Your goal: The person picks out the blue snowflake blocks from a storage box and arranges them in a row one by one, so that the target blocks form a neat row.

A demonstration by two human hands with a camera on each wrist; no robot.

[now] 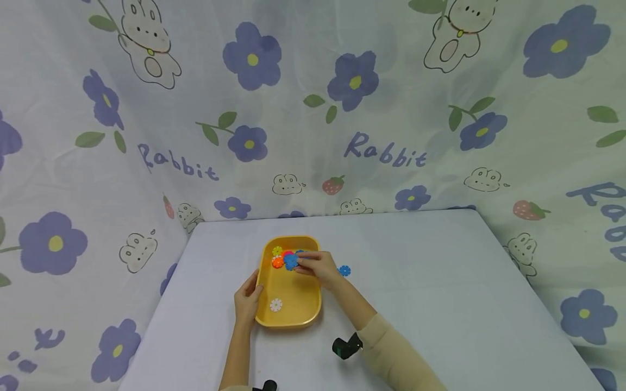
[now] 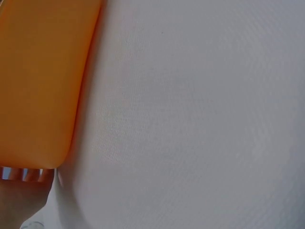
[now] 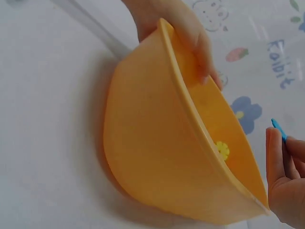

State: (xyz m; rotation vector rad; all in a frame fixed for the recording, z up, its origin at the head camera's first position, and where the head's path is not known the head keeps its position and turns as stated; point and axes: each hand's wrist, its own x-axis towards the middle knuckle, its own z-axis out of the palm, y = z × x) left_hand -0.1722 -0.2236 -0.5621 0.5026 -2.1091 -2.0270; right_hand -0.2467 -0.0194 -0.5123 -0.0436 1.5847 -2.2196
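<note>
A yellow plastic tub (image 1: 288, 296) stands on the white table. My left hand (image 1: 246, 298) grips its left rim, thumb over the edge to the inside; the right wrist view shows that same left hand (image 3: 174, 28) at the rim. Between thumb and fingers my right hand (image 1: 318, 267) pinches a blue flower-shaped disc (image 3: 278, 129) above the tub's far right part. Inside the tub, an orange flower disc (image 1: 277, 262), a yellow one (image 1: 277, 251) and a pink one lie bunched near the far end. A white flower disc (image 1: 276, 305) lies near the front.
Another blue flower disc (image 1: 344, 270) lies on the table (image 1: 430, 282), just right of the tub. A white cloth (image 1: 298, 108) printed with flowers and rabbits hangs behind the table and along its sides. Black wrist-camera parts (image 1: 346, 346) show by the right sleeve.
</note>
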